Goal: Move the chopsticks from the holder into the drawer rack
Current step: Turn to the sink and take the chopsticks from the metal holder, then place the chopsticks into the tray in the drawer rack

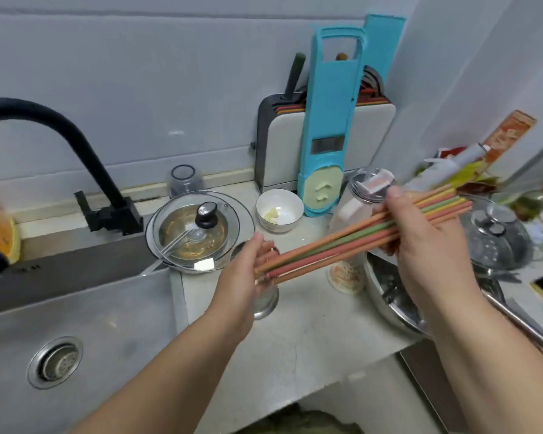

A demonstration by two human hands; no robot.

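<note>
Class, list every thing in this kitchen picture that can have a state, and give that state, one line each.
chopsticks, bunched, held slanting above the counter
left hand, holds the bundle's lower ends
right hand, grips the bundle's upper part
glass lid, on the pan, knob up
faucet, no water running
white bowl, upright, a few pale bits inside

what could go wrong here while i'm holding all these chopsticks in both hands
1. The chopsticks look fanned out rather than tightly bundled between the left hand and the right hand, so one might slide out and drop toward the sink.
2. Their far ends stick out past the right hand, close to the clear jar. Swinging the bundle could knock it.
</note>
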